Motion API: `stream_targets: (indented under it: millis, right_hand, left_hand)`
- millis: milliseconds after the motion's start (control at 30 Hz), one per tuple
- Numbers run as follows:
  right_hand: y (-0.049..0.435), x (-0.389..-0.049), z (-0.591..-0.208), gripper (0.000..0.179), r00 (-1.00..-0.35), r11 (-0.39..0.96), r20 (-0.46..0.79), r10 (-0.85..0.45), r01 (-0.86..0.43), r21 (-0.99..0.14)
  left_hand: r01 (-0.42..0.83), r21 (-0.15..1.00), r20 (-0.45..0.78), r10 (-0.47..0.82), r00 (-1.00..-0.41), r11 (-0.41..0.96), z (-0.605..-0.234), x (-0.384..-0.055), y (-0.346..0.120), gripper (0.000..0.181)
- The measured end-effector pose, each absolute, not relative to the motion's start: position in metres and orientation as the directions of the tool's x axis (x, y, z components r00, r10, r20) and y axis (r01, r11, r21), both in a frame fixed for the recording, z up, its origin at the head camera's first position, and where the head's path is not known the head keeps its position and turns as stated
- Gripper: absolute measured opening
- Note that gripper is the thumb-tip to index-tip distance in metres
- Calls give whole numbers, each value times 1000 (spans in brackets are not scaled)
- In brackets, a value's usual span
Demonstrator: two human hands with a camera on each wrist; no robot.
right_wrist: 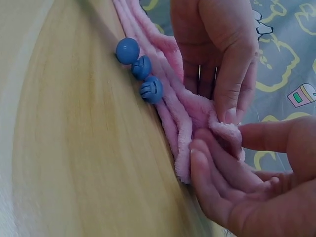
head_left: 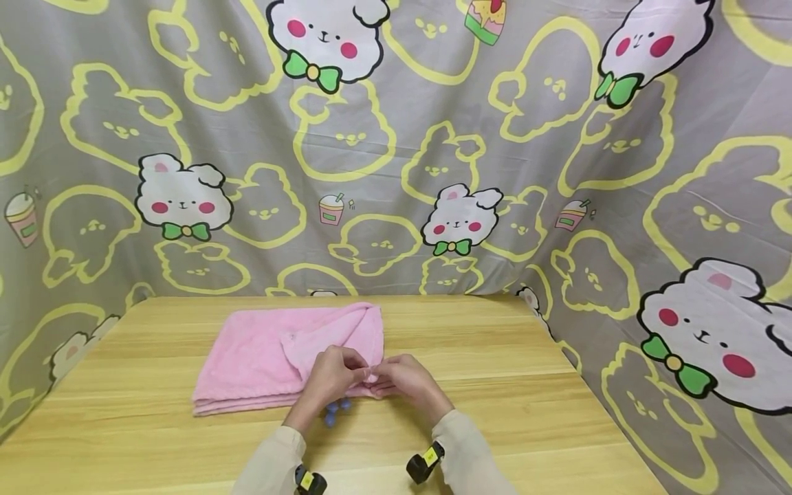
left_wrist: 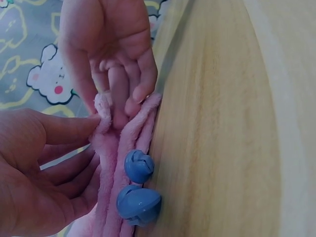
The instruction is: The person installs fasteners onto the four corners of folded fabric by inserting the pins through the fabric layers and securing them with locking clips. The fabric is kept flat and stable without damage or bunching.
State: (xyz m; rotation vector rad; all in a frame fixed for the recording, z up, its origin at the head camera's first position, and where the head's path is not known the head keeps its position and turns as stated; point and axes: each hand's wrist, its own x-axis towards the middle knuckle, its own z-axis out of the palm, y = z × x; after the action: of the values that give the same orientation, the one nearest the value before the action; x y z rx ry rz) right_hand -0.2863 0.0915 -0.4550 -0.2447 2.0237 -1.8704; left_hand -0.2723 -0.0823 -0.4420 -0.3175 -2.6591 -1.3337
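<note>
- Left hand (head_left: 334,375) and right hand (head_left: 410,379) both pinch the pink cloth (head_left: 254,350) near one corner; a loose pinch might drop the layer.
- It lies folded on the tabletop (head_left: 495,392); tugging could skew lower layers.
- Blue pieces (right_wrist: 141,67) beside it might get knocked.

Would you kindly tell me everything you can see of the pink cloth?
The pink cloth looks soft and fuzzy, like plush or towelling. It lies on the wooden table, folded into stacked layers whose edges show along the near side. Toward its right end, some of the upper layer slants diagonally. Near the front right corner, the left hand and right hand hold a raised edge. Small blue pieces sit close beside its near edge.
</note>
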Motion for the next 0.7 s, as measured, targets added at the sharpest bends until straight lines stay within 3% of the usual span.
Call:
stream_targets:
  millis: [367, 700]
  right_hand:
    - [89, -284, -453, 16, -951, 115, -119, -286, 90, -989]
    - [87, -283, -455, 19, -968, 99, -116, -224, 96, -990]
  left_hand:
    - [262, 772, 236, 121, -964, 579, -442, -272, -84, 10]
    - [247, 766, 211, 130, -969, 594, -441, -271, -83, 10]
